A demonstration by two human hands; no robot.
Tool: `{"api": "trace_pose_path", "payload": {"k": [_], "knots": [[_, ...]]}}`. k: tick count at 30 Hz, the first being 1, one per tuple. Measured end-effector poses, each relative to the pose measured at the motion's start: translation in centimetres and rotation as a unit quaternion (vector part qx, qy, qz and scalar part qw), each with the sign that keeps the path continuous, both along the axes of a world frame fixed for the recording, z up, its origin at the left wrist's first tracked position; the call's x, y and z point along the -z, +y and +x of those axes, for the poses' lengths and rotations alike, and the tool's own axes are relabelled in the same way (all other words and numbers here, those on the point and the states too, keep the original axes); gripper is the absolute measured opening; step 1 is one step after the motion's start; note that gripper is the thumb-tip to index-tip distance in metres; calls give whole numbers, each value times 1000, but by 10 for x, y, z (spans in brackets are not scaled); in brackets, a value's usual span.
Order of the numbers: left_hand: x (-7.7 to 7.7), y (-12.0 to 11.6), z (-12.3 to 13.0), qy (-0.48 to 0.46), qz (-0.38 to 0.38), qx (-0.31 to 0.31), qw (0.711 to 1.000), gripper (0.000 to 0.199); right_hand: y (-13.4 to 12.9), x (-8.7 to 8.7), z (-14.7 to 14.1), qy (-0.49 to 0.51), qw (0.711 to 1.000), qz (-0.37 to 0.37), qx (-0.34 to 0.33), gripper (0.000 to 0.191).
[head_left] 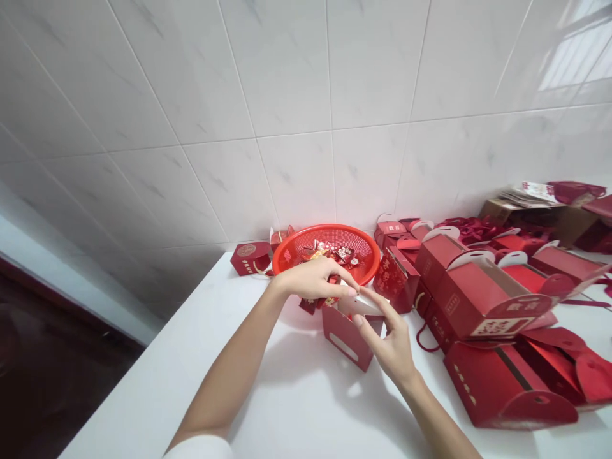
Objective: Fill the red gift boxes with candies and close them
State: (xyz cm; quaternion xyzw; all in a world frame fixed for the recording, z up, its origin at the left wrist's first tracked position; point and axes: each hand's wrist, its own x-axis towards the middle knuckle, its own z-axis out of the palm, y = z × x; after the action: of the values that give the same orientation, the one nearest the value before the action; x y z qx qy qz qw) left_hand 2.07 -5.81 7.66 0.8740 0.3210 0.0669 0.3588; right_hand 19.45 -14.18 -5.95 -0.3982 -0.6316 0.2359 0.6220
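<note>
A small red gift box (345,339) with an open top and pale inside stands upright on the white table, between my hands. My right hand (393,341) grips its right side, the thumb near the front wall and the index finger along the upper back edge. My left hand (313,278) reaches over the box's left side. Its thumb and index fingertips come close together at the top opening; whatever they pinch is hidden. Behind them sits a red plastic basket (325,231) holding wrapped candies (340,255). Several red packets (308,305) lie by the box's left edge, partly covered by my left hand.
Many red gift boxes (497,296) are stacked along the right side of the table (287,389). A dark red box (250,257) stands left of the basket. A tiled wall (296,172) rises behind. Papers (533,196) lie on a carton at the far right.
</note>
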Motion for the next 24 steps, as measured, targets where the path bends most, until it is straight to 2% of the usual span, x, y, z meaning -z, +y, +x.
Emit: {"api": "trace_pose_path", "payload": {"k": [4, 7, 12, 16, 20, 24], "knots": [[3, -5, 8, -75, 25, -44, 996, 27, 0, 2, 0, -2, 1000, -9, 5, 39], [11, -9, 16, -151, 62, -72, 984, 25, 1, 5, -1, -1, 1000, -14, 17, 38], [26, -10, 20, -140, 67, -64, 986, 25, 4, 7, -1, 5, 1000, -8, 17, 38], [26, -10, 16, -146, 77, -62, 984, 24, 4, 6, -1, 11, 1000, -8, 7, 36], [24, -12, 21, -181, 138, -74, 971, 25, 4, 8, 0, 18, 1000, -13, 12, 36], [30, -12, 31, -201, 174, -84, 960, 27, 5, 9, -1, 16, 1000, -12, 12, 37]]}}
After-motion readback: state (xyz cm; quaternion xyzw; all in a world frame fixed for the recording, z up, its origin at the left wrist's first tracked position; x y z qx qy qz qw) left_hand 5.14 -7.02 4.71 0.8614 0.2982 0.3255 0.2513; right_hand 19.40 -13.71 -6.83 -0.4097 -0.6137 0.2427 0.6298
